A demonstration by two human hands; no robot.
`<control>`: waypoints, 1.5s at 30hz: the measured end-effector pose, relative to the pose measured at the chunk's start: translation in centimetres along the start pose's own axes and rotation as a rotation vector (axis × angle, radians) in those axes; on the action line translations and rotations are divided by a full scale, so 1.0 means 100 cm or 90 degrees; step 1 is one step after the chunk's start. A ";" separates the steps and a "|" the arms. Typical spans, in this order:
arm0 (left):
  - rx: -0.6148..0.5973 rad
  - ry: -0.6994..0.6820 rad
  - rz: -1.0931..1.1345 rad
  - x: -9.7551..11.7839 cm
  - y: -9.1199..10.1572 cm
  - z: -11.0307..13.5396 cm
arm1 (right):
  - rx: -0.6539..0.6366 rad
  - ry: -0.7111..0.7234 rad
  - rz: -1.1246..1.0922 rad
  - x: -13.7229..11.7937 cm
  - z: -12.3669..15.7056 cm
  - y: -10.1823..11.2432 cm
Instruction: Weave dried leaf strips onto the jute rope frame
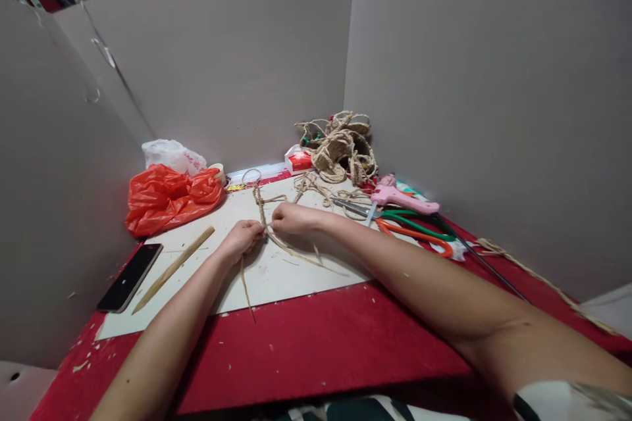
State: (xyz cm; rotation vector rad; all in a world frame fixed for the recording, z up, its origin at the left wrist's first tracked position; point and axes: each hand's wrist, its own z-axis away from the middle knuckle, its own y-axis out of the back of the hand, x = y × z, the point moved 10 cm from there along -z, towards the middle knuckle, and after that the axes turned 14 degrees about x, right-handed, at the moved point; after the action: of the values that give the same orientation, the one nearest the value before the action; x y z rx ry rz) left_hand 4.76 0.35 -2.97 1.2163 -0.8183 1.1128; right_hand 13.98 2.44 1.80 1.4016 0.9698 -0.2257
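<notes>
Near the middle of the frame, the left hand and the right hand are pinching the same straw strands. Both are closing narrowly on them, with the knuckles almost touching. The strands are lying across the white board, which is sitting on the red table cover.

At centre left, a crumpled orange bag is slumping on the board's far corner, and a white bag is leaning just behind it. Both are bunched, so their contents are not showing. A small red and white box is resting above centre beside a twine pile, and what is inside it cannot be told.

At lower left, a phone and a wooden stick are lying side by side.
</notes>
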 end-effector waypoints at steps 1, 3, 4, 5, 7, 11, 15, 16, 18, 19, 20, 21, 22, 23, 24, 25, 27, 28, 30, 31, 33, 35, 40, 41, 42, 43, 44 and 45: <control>0.003 0.001 0.005 -0.001 0.000 -0.001 | -0.010 -0.002 0.005 -0.001 0.001 0.002; 0.002 0.001 0.020 -0.002 0.000 -0.001 | -0.027 -0.015 -0.014 -0.002 0.004 0.000; -0.001 0.001 0.030 -0.003 -0.001 -0.001 | -0.032 -0.018 -0.022 -0.004 0.006 -0.004; -0.003 0.001 0.042 -0.003 -0.001 -0.001 | -0.033 -0.014 -0.017 -0.007 0.008 -0.009; -0.001 0.002 0.068 -0.004 0.000 -0.001 | -0.023 0.022 0.029 -0.016 0.014 -0.021; 0.007 0.006 0.107 -0.005 0.004 0.000 | 0.013 0.113 0.163 -0.037 0.029 -0.036; -0.026 0.010 0.148 -0.005 0.002 0.001 | -0.169 0.139 0.108 -0.046 0.043 -0.046; -0.033 0.014 0.156 -0.005 0.002 0.001 | -0.182 0.107 0.058 -0.043 0.041 -0.040; -0.044 0.019 0.177 -0.005 0.001 0.002 | -0.085 0.031 -0.028 -0.031 0.024 -0.015; -0.050 0.020 0.187 -0.004 0.000 0.002 | -0.001 0.004 -0.054 -0.024 0.015 -0.001; -0.059 0.022 0.198 -0.003 -0.001 0.003 | 0.057 -0.017 -0.077 -0.017 0.009 0.008; -0.066 0.024 0.208 -0.002 -0.003 0.003 | 0.079 -0.041 -0.107 -0.010 0.005 0.010; -0.071 0.024 0.214 -0.001 -0.004 0.004 | 0.059 -0.070 -0.150 -0.003 0.003 0.002; -0.072 0.022 0.216 0.000 -0.005 0.004 | 0.013 -0.107 -0.198 0.003 0.003 -0.010; -0.070 0.020 0.214 0.001 -0.005 0.004 | -0.040 -0.143 -0.244 0.008 0.005 -0.023; -0.069 0.017 0.208 0.001 -0.005 0.004 | -0.084 -0.171 -0.282 0.011 0.007 -0.034; -0.087 0.005 0.179 0.002 -0.008 0.005 | -0.140 -0.195 -0.319 0.013 0.011 -0.046; -0.103 -0.001 0.157 0.002 -0.010 0.006 | -0.160 -0.195 -0.319 0.014 0.012 -0.048; -0.126 -0.014 0.105 0.001 -0.013 0.007 | -0.186 -0.195 -0.309 0.016 0.014 -0.049; -0.123 -0.025 0.074 0.002 -0.012 0.007 | -0.197 -0.203 -0.308 0.017 0.014 -0.049; -0.087 -0.066 0.002 0.006 -0.007 0.007 | -0.202 -0.224 -0.330 0.019 0.015 -0.049; -0.043 -0.129 -0.083 0.015 -0.001 0.008 | -0.193 -0.251 -0.379 0.019 0.015 -0.051; 0.032 -0.238 -0.354 0.033 0.012 0.016 | -0.077 -0.313 -0.455 0.023 0.014 -0.052; 0.054 -0.249 -0.422 0.035 0.015 0.018 | -0.063 -0.319 -0.462 0.023 0.015 -0.053; 0.079 -0.259 -0.488 0.036 0.017 0.021 | -0.058 -0.325 -0.471 0.022 0.016 -0.054; 0.104 -0.270 -0.550 0.038 0.017 0.024 | -0.055 -0.335 -0.483 0.021 0.017 -0.056; 0.126 -0.282 -0.609 0.039 0.014 0.028 | -0.057 -0.346 -0.497 0.020 0.018 -0.057; 0.146 -0.293 -0.663 0.039 0.010 0.033 | -0.062 -0.358 -0.513 0.019 0.020 -0.059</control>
State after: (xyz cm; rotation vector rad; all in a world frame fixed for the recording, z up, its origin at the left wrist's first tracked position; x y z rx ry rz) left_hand 5.13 -2.09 1.60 1.8101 -0.2695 0.0665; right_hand 12.14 0.14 -4.00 0.7208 0.9952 -1.0928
